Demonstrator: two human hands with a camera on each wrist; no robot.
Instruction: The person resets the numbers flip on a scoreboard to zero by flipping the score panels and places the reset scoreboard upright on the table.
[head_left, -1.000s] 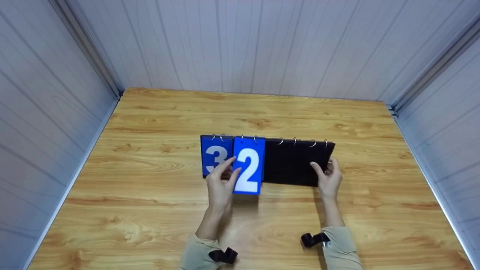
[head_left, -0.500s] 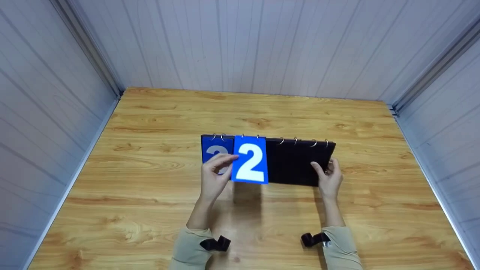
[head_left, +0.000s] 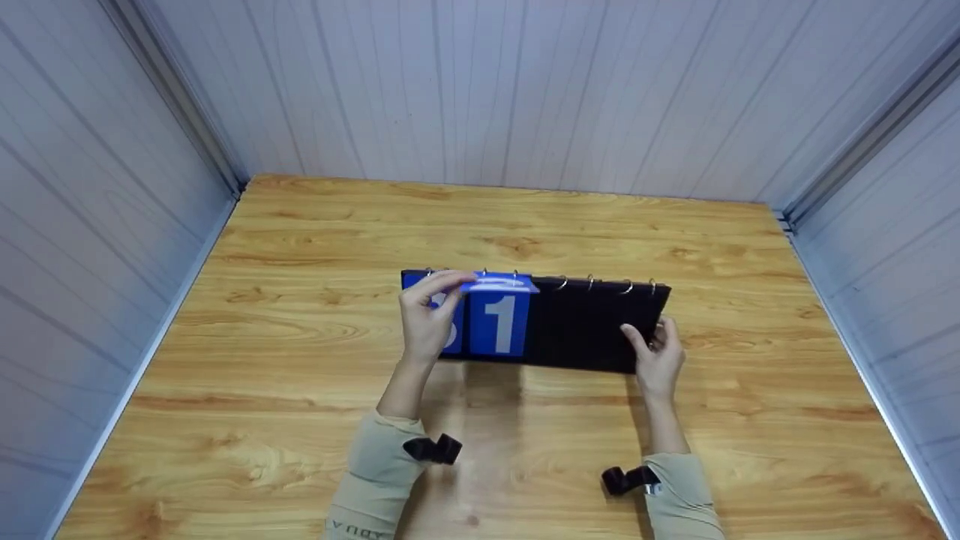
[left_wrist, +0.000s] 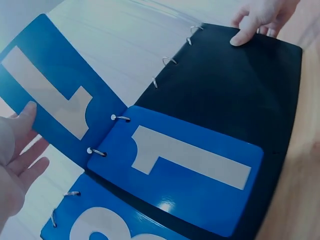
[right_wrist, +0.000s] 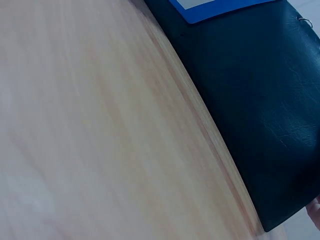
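Observation:
A black flip scoreboard (head_left: 574, 330) stands tilted on the table, its number cards hung on metal rings. My left hand (head_left: 426, 322) pinches the side edge of a raised blue number card (head_left: 504, 284), swung up at the rings. A white 1 shows on that card's underside in the left wrist view, where my left thumb lies on it. Beneath hangs another blue card with a white 1 (head_left: 487, 324). Left of it, a blue card (head_left: 452, 343) is partly covered by my hand. My right hand (head_left: 660, 367) grips the board's right end, thumb in front.
Wooden table (head_left: 300, 315) surrounds the scoreboard, with pale panel walls at the back (head_left: 480, 90) and both sides. Bare rings (head_left: 590, 283) line the board's right half. Black camera mounts (head_left: 435, 450) sit on both sleeved wrists.
My left hand has risen, swinging the card marked 2 up toward the rings. The card with 1 under it has come into sight. The right hand keeps its place.

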